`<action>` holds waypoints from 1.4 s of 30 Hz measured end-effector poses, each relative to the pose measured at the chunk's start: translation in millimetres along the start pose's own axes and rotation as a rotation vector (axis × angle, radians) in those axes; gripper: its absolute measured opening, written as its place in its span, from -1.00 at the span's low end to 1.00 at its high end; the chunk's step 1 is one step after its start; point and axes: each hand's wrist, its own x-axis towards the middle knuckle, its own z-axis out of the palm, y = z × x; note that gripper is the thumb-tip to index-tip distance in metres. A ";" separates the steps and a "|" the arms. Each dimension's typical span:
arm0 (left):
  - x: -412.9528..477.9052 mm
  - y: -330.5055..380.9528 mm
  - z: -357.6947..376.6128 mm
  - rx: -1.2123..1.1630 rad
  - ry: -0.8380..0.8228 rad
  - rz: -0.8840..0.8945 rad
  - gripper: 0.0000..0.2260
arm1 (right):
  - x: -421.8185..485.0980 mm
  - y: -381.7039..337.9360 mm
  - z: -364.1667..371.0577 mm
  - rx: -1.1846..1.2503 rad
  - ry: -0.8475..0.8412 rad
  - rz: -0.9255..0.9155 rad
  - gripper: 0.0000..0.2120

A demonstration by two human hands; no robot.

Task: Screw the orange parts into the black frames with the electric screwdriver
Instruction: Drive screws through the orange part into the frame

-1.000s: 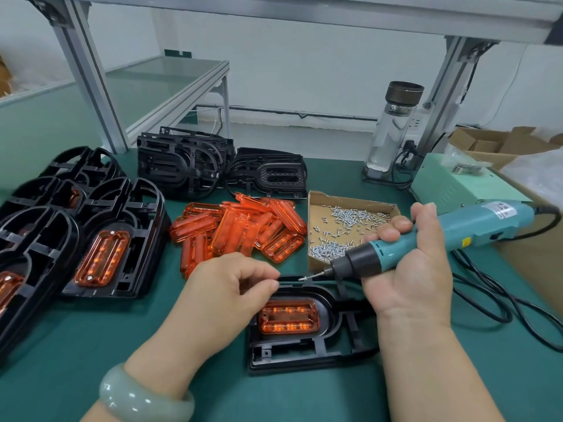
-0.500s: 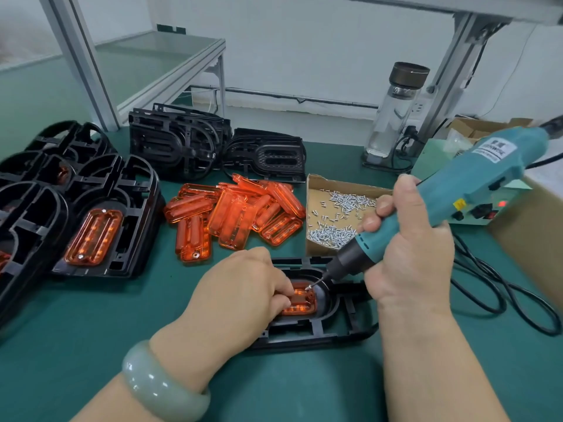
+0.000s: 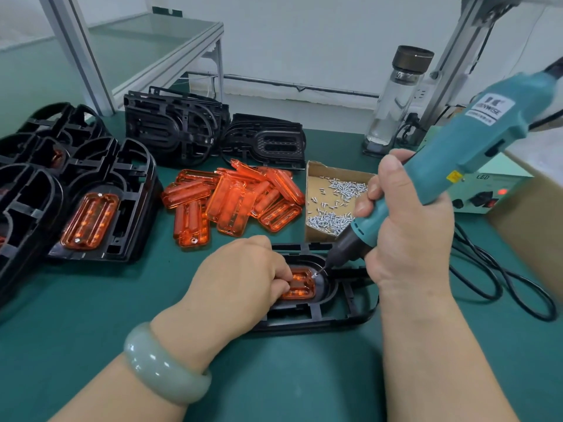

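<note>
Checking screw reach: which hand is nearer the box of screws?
Right. The right hand, gripping the screwdriver, hovers beside the box; the left hand, on the orange part, is farther.

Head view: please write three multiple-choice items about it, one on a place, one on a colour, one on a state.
1. Relative to the loose orange parts, the box of screws stands
A. to their left
B. to their right
C. on top of them

2. The electric screwdriver in the right hand has which colour?
A. teal
B. yellow
C. red

3. The orange part under the left hand is
A. seated in a black frame
B. among the loose ones
C. lifted in the air

Answers: 1 B, the box lies beside the pile's right edge; 2 A, its body is teal; 3 A, the frame surrounds it.
</note>
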 end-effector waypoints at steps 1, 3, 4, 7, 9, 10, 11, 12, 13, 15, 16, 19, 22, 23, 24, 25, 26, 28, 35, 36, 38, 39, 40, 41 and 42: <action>0.0 0.0 0.1 -0.002 0.003 0.001 -0.83 | -0.4 -0.1 0.8 -0.007 -0.009 -0.003 -0.87; 0.0 -0.1 0.3 -0.009 0.006 0.003 -0.83 | -1.5 0.0 1.8 -0.029 -0.027 -0.011 -0.84; 0.3 -0.1 0.4 -0.014 0.007 0.003 -0.83 | -2.1 0.3 2.3 -0.039 -0.036 -0.015 -0.84; 0.5 -0.2 1.0 -0.030 0.011 -0.002 -0.83 | -2.9 0.8 3.9 -0.060 -0.049 -0.025 -0.82; 0.4 -0.7 1.2 -0.036 0.013 -0.006 -0.84 | -2.6 -0.3 4.6 -0.067 -0.053 -0.027 -0.82; 0.4 -1.2 1.5 -0.037 0.014 -0.007 -0.84 | -2.5 -0.8 4.7 -0.069 -0.056 -0.028 -0.82; 0.2 -1.5 1.5 -0.037 0.015 -0.007 -0.84 | -2.5 -1.5 4.7 -0.070 -0.060 -0.030 -0.82; 0.1 -1.7 1.7 -0.037 0.013 -0.007 -0.84 | -2.9 -1.9 4.9 -0.070 -0.065 -0.031 -0.82; -0.1 -1.8 1.7 -0.036 0.012 -0.007 -0.84 | -3.3 -2.1 5.1 -0.068 -0.071 -0.031 -0.83; 0.1 -1.7 1.9 -0.039 0.017 -0.004 -0.84 | -4.4 -1.8 6.2 -0.068 -0.079 -0.030 -0.82; 0.3 -1.5 1.8 -0.042 0.019 -0.002 -0.84 | -5.1 -1.4 7.3 -0.071 -0.081 -0.029 -0.81; -0.1 -1.4 1.6 -0.050 0.026 0.001 -0.85 | -7.3 -0.8 10.9 -0.090 -0.105 -0.045 -0.82; -0.8 -1.9 1.3 -0.044 0.028 0.006 -0.86 | -9.9 0.1 14.4 -0.111 -0.164 -0.062 -0.86; -0.8 -1.9 1.1 -0.039 0.027 0.007 -0.86 | -10.2 0.5 15.4 -0.120 -0.182 -0.068 -0.86; -0.5 -1.9 1.0 -0.034 0.025 0.008 -0.85 | -10.4 1.1 16.2 -0.125 -0.198 -0.071 -0.86; -0.2 -1.9 1.0 -0.030 0.021 0.007 -0.85 | -10.4 1.5 16.8 -0.125 -0.213 -0.069 -0.86; 0.0 -1.7 0.8 -0.028 0.019 0.006 -0.85 | -9.6 1.9 17.0 -0.121 -0.224 -0.064 -0.87; 0.1 -1.0 0.3 -0.022 0.017 0.004 -0.85 | -7.7 1.6 15.5 -0.105 -0.234 -0.047 -0.87; 1.8 0.5 0.9 -0.011 0.013 0.000 -0.85 | -7.5 1.0 15.2 -0.099 -0.283 -0.038 -0.87; 1.9 0.5 0.7 -0.013 0.009 -0.003 -0.85 | -8.5 1.4 17.7 -0.115 -0.305 -0.046 -0.87; 2.0 -0.1 0.5 -0.012 -0.001 -0.004 -0.86 | -10.4 1.7 20.8 -0.138 -0.341 -0.061 -0.86; 2.1 -0.3 0.5 -0.012 -0.003 -0.004 -0.86 | -11.1 1.7 21.5 -0.143 -0.352 -0.064 -0.86; 2.1 -0.4 0.5 -0.013 -0.003 -0.006 -0.86 | -11.4 1.8 21.6 -0.140 -0.355 -0.063 -0.86; 2.0 -0.3 0.7 -0.013 0.000 -0.006 -0.85 | -11.2 1.8 21.3 -0.132 -0.350 -0.057 -0.86; 2.2 -0.2 1.0 -0.010 0.004 -0.005 -0.85 | -10.7 1.8 20.7 -0.118 -0.340 -0.047 -0.87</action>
